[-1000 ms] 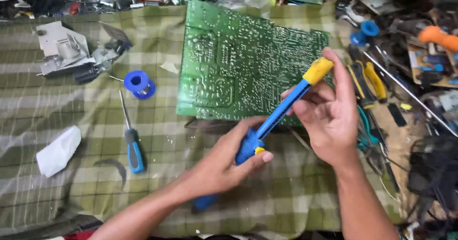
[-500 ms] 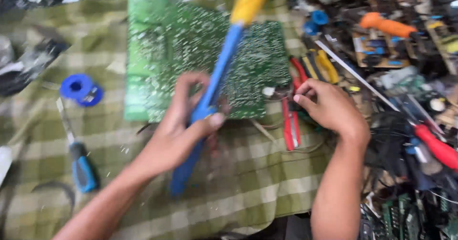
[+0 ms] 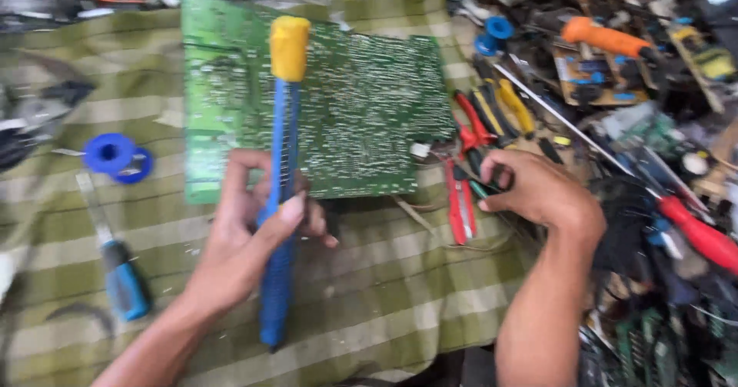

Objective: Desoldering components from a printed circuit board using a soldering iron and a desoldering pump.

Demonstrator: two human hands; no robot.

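head view: left hand [image 3: 246, 245] wrapped around blue tool with yellow cap [image 3: 281, 172], thumb pressed on shaft, tool upright over near edge of green circuit board [image 3: 361, 110]. right hand [image 3: 530, 187] curled, fingers bent down onto red-handled pliers [image 3: 460, 195] just right of board; firm grasp or mere touch, cannot tell. board flat on green checked cloth [image 3: 384, 295]. blue solder spool [image 3: 115, 156] and blue-handled screwdriver [image 3: 115, 268] at left, well apart from hands. frame blurred.

a workbench covered by a green-and-cream checked cloth [image 3: 384, 310], evenly lit; loose tools and electronic scrap [image 3: 653, 126] crowd its right side.
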